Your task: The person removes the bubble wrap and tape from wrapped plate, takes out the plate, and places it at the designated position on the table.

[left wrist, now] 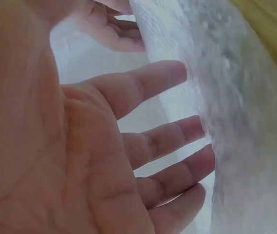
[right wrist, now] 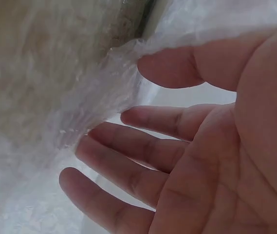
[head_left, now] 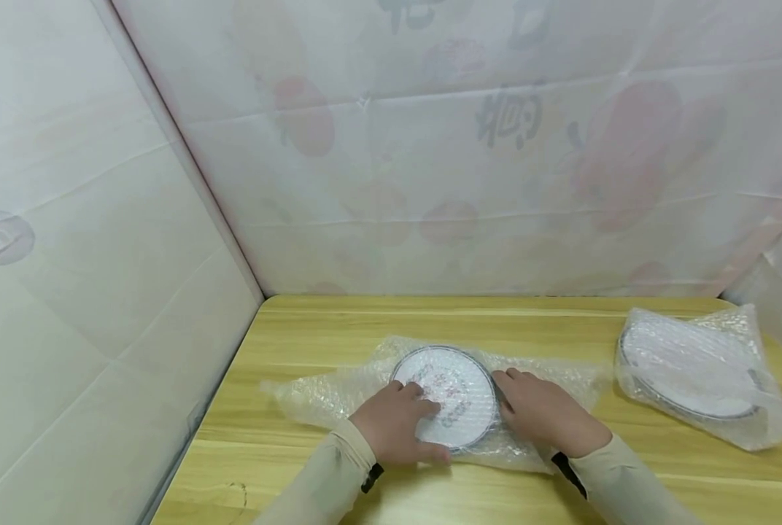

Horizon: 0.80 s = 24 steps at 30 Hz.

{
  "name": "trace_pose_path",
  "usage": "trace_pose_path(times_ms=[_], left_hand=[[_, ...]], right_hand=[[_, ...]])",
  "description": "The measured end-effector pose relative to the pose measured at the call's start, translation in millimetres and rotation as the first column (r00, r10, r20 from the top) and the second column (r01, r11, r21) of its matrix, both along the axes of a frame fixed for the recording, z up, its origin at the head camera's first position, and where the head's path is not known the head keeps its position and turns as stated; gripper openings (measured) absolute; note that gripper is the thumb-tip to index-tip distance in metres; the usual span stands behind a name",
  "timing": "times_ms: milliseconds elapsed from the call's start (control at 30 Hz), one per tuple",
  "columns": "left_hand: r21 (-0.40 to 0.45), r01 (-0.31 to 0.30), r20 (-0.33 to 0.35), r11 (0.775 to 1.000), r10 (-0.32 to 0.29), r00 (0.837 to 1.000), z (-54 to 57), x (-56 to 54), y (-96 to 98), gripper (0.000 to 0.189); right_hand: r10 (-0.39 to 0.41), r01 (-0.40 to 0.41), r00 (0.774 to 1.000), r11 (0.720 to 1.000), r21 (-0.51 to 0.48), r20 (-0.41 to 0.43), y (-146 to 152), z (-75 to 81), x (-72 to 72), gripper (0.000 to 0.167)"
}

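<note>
A round white plate (head_left: pixel 463 386) with a dark rim and a floral pattern lies on the table, seen through clear bubble wrap (head_left: pixel 325 394) that spreads out to both sides. My left hand (head_left: pixel 394 423) rests on the plate's left part, fingers spread over the wrap; in the left wrist view its fingertips touch the bubble wrap (left wrist: pixel 245 122). At the plate's right edge, my right hand (head_left: pixel 545 412) touches the wrap. The right wrist view shows its fingers fairly straight and apart, the thumb against the bubble wrap (right wrist: pixel 99 92).
To the right lies another round white piece (head_left: pixel 693 357) with a dark rim, enclosed in bubble wrap. The wooden table (head_left: pixel 338 317) meets a printed white sheet wall (head_left: pixel 391 182) at the back and another white sheet (head_left: pixel 102 292) on the left.
</note>
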<state>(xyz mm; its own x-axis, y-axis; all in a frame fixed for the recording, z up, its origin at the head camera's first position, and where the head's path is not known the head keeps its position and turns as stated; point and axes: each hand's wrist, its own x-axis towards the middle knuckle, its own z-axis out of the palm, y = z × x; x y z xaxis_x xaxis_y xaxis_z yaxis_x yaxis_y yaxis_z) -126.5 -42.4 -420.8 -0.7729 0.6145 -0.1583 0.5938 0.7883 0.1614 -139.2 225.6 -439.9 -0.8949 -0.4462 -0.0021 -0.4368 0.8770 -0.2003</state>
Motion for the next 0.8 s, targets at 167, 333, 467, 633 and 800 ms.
trace_pose_path(times_ms=[167,333,467,633,800], left_hand=[[0.016,-0.028,0.008,0.999,0.028,1.0,-6.3,-6.7,0.6,0.08],[0.091,-0.056,0.021,0.994,0.054,0.998,-12.9,-13.3,0.6,0.068],[0.106,-0.051,-0.002,0.993,0.051,0.999,-19.5,-19.2,-0.8,0.053],[0.078,-0.056,-0.067,0.995,0.061,0.996,-26.5,-24.8,-3.7,0.046],[0.07,-0.095,-0.09,0.993,0.101,0.991,-24.2,-24.0,-4.2,0.054]], right_hand=[[-0.019,0.018,1.0,1.0,0.01,0.025,-3.1,-2.3,0.2,0.029],[-0.006,0.006,1.0,0.999,0.053,-0.017,-10.5,-3.6,6.4,0.026],[0.018,-0.016,0.998,0.999,0.048,-0.059,-15.6,-0.6,12.7,0.023],[0.025,-0.025,0.999,0.999,0.023,-0.032,-20.8,6.2,18.5,0.028],[0.026,-0.026,1.0,1.0,0.006,-0.006,-23.9,10.7,23.7,0.034]])
